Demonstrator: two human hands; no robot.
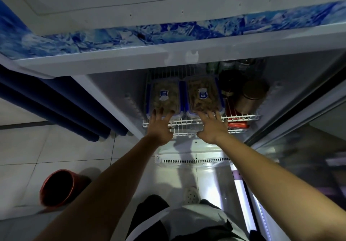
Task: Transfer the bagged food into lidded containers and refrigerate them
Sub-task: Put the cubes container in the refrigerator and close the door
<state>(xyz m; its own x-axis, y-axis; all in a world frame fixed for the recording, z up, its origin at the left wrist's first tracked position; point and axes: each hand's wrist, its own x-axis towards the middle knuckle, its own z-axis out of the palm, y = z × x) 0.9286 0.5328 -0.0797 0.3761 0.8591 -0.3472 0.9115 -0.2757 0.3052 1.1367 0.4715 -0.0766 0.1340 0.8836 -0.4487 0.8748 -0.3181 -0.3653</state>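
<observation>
Two clear lidded containers with blue clips and brownish food sit side by side on a white wire shelf (241, 117) inside the open fridge. My left hand (159, 126) has its fingers spread against the near end of the left container (165, 93). The spread fingers of my right hand (212, 126) touch the near end of the right container (204, 92). Neither hand grips anything.
Dark round jars (251, 96) and bottles stand on the same shelf to the right, with a red item (237, 124) below. The fridge's glass door (309, 143) hangs open at right. A red bucket (58, 188) stands on the tiled floor at left, beside blue curtains (65, 106).
</observation>
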